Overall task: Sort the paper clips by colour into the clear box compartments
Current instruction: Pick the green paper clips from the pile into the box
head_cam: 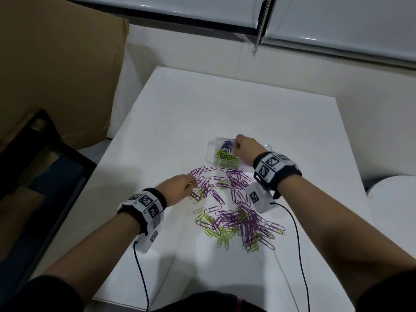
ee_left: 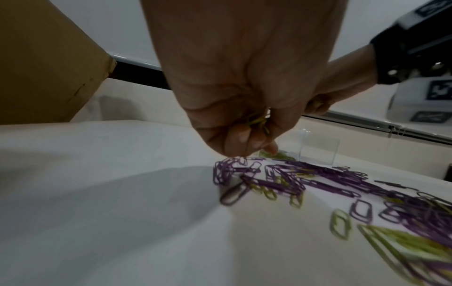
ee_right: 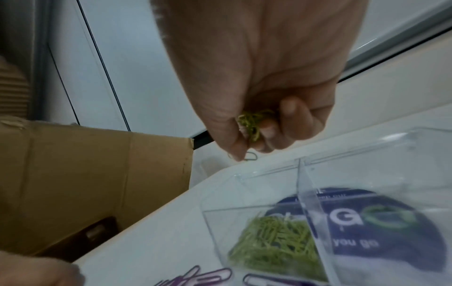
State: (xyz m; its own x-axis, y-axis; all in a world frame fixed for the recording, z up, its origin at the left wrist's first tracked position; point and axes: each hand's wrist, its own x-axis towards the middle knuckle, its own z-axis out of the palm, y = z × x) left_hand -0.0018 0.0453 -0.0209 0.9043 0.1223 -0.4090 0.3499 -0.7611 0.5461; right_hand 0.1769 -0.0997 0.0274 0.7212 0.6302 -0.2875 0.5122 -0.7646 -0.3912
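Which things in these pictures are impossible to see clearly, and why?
- Clip count in the right hand: right wrist view, curled fingers cover the green clips.
- Clip count in the left hand: left wrist view, same reason.
- Right compartment of the clear box: head view, right hand hides it.
- Box label wording: right wrist view, blurred.

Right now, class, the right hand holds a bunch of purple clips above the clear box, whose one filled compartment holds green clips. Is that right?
One detail is wrong: the clips bunched in the right hand are green, not purple, as the right wrist view shows. The rest stands: the hand is above the clear box, and its one filled compartment holds green clips.
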